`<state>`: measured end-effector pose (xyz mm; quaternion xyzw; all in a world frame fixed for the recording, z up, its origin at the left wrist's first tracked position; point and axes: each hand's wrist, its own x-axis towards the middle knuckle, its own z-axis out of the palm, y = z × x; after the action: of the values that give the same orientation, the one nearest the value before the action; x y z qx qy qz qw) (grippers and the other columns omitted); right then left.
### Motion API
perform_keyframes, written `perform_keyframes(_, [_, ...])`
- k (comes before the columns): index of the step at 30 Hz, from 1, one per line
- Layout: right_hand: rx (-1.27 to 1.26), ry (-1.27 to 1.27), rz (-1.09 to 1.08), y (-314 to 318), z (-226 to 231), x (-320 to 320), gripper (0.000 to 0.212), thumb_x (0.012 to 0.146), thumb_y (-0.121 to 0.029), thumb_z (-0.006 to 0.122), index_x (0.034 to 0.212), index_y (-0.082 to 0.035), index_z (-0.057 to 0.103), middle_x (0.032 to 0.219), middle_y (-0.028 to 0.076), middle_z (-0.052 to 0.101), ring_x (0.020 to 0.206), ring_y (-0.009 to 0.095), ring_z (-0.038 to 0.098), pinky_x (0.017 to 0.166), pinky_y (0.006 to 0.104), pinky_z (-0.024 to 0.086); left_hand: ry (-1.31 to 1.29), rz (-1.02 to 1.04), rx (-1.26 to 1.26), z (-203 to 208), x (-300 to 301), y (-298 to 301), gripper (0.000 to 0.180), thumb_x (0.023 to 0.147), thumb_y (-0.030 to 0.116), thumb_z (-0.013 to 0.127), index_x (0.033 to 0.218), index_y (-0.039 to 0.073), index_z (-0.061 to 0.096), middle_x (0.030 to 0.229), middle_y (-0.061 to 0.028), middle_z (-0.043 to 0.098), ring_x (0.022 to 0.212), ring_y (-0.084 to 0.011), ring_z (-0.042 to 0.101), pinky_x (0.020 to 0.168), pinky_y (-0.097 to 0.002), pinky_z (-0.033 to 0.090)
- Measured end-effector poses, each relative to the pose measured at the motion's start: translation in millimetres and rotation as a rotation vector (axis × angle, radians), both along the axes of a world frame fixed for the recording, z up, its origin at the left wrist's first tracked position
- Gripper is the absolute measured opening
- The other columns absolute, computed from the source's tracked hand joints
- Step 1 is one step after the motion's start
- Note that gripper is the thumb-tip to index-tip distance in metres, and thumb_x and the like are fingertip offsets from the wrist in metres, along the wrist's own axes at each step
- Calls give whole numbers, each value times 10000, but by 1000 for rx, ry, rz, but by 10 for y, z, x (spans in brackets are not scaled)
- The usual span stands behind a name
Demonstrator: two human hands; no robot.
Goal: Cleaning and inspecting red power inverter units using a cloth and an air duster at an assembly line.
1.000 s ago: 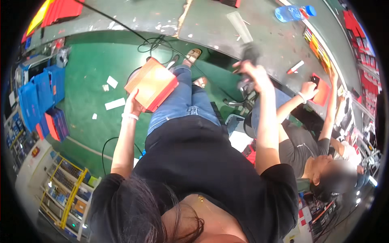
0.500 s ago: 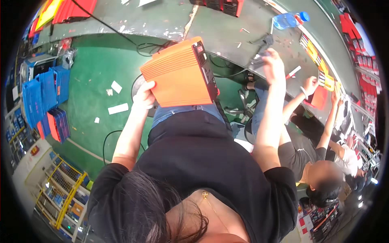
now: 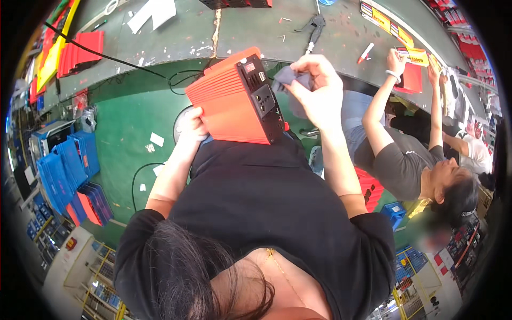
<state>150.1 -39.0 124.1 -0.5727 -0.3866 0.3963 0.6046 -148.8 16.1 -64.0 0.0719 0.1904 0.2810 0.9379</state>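
Note:
My left hand (image 3: pixel 193 127) grips the lower left edge of an orange-red power inverter (image 3: pixel 229 104), thumb on its smooth face. The inverter is tilted above my lap, its ribbed side toward the bench. Its black end panel (image 3: pixel 261 98), with a socket and small ports, faces right. Just right of that panel, my right hand (image 3: pixel 324 93) pinches a crumpled grey cloth (image 3: pixel 294 80) between thumb and fingers. The cloth hangs close to the panel; I cannot tell whether they touch. Beyond this hand, an air blow gun (image 3: pixel 316 32) lies on the bench.
The grey-green bench (image 3: pixel 256 40) runs across ahead, with a black cable (image 3: pixel 117 60) over its edge. Red panels (image 3: pixel 80 53) lie at left. A marker (image 3: pixel 366 52) lies at right, near a co-worker's hands (image 3: pixel 396 63) and yellow labels (image 3: pixel 418 56). Blue bins (image 3: pixel 61 165) stand on the floor.
My right hand has come left and nearer to the inverter with the grey cloth. The inverter has turned slightly, showing more of its black end panel. The whole view has shifted.

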Motion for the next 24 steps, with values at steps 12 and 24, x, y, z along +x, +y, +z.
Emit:
perform_keyframes(12, [159,-722,56,-380,-38,-296,169,710,28,675,871,-11,639,824,92,611,694,190,604,578,267,478,-33,-16,-1,32,26,3,633,726,244,734,1259,15,479,1249,-121,542,1149,-285,513,994,-460,389])
perform_keyframes(24, [62,-254,492,-586,246,-72,119,669,23,684,745,14,592,737,75,597,689,153,581,617,256,447,293,-17,54,574,464,-45,540,807,266,651,1240,-10,484,1214,-118,562,1125,-241,529,994,-394,393])
